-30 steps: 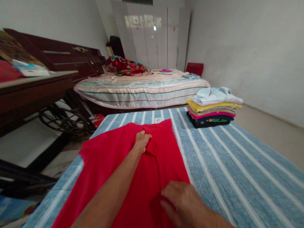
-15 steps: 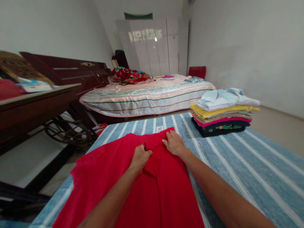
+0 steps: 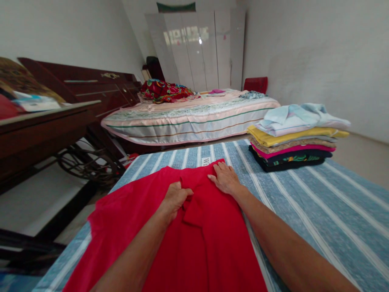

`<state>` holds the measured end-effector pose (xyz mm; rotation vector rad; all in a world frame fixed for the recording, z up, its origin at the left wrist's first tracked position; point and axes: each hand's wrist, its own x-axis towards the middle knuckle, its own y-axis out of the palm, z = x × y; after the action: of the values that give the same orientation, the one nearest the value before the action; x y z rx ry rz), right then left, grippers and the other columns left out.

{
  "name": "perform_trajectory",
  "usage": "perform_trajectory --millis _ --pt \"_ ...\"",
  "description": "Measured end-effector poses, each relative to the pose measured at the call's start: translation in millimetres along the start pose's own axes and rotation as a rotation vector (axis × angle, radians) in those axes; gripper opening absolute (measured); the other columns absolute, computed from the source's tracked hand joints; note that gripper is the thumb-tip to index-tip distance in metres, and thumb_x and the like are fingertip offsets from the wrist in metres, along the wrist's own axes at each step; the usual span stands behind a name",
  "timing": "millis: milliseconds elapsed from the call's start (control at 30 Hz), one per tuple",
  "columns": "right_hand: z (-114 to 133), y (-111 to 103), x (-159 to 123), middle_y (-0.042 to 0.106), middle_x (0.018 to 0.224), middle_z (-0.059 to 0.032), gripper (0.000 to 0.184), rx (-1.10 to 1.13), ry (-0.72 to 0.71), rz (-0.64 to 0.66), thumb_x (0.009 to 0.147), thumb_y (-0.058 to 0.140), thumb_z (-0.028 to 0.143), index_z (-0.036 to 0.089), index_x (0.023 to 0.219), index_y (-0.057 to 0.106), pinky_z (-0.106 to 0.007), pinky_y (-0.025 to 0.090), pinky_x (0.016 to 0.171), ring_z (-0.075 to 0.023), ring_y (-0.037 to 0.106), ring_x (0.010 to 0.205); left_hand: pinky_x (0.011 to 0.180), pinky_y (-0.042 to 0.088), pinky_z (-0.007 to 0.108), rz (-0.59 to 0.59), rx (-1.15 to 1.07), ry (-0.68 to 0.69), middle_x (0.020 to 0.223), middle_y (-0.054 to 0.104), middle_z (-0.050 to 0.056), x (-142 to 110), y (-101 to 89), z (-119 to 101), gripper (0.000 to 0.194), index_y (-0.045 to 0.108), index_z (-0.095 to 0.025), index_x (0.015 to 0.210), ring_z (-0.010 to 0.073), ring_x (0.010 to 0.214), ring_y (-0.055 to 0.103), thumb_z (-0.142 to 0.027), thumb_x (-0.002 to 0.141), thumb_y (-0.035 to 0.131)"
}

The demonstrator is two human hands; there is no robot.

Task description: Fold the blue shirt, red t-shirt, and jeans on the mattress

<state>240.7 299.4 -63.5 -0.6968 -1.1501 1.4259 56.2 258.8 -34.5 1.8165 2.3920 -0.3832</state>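
A red shirt (image 3: 121, 215) lies spread on a blue-and-white striped cover, its right side folded inward. My left hand (image 3: 176, 198) is closed, pinching the cloth near the middle of the shirt, by a small folded flap (image 3: 193, 211). What the curled fingers hold underneath is partly hidden. Flat on the shirt's far right corner rests my right hand (image 3: 225, 177), open with its fingers stretched out. The lower part of the shirt runs out of view beneath my forearms.
A stack of folded clothes (image 3: 291, 140) stands on the striped cover (image 3: 304, 211) to the right. Behind is a bed (image 3: 188, 121) with a floral red blanket (image 3: 167, 91). A wooden table (image 3: 45, 123) stands at the left, and a wardrobe (image 3: 194, 52) at the back.
My left hand has shifted slightly left and nearer while gripping the cloth, and more of the folded flap shows. My right hand stays on the corner. The view has tilted slightly down.
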Motion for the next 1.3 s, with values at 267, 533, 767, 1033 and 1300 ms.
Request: perform_trajectory --millis 267,533,767,1033,1300 --pt "-5.2 3.5 2.0 0.038 0.138 -0.0161 0.049 0.027 0.026 -0.027 0.094 0.033 0.048 0.014 0.126 0.046 -0.044 0.024 0.102 -0.0262 0.03 0.129 0.046 0.047 0.025 0.09 0.424 0.077 0.061 0.065 0.003 15.9 5.9 -16.2 0.022 0.06 -0.016 0.077 0.0164 0.053 0.061 -0.034 0.064 0.064" --pt "-14.2 4.0 3.4 0.044 0.133 -0.0143 0.042 0.079 0.067 -0.075 0.094 0.036 0.043 0.015 0.121 0.05 -0.043 0.027 0.1 -0.025 0.034 0.126 0.064 0.046 0.029 -0.033 1.045 0.251 0.06 0.063 0.006 49.6 16.8 -33.2 0.013 0.054 -0.017 0.052 0.0249 0.075 0.064 -0.007 0.057 0.059" --pt "-37.6 -1.3 5.5 0.059 0.113 -0.0107 0.027 0.144 0.146 -0.136 0.091 0.04 0.023 0.016 0.108 0.06 -0.032 0.034 0.094 -0.0205 0.051 0.108 0.088 0.043 0.042 -0.001 1.327 0.599 0.108 0.061 0.018 18.3 50.9 -42.5 0.026 0.062 -0.013 0.095 0.0316 0.107 0.055 -0.009 0.073 0.048" --pt "-64.8 -2.7 12.5 0.063 0.11 -0.0043 0.037 0.203 0.36 -0.292 0.089 0.033 0.016 0.018 0.113 0.061 -0.023 0.041 0.086 -0.0151 0.057 0.102 0.086 0.044 0.027 0.42 1.263 0.938 0.099 0.066 0.005 47.9 113.5 -27.9 0.029 0.066 -0.021 0.09 0.0181 0.097 0.059 -0.009 0.079 0.041" --pt "-54.3 -3.6 7.1 0.063 0.104 -0.0038 0.022 0.145 0.302 -0.266 0.081 0.055 0.026 0.022 0.098 0.067 -0.025 0.041 0.084 -0.017 0.057 0.095 0.092 0.042 0.029 0.458 1.156 0.995 0.101 0.064 0.005 66.4 122.0 -7.3 0.025 0.063 -0.019 0.095 0.0176 0.099 0.057 -0.015 0.082 0.043"
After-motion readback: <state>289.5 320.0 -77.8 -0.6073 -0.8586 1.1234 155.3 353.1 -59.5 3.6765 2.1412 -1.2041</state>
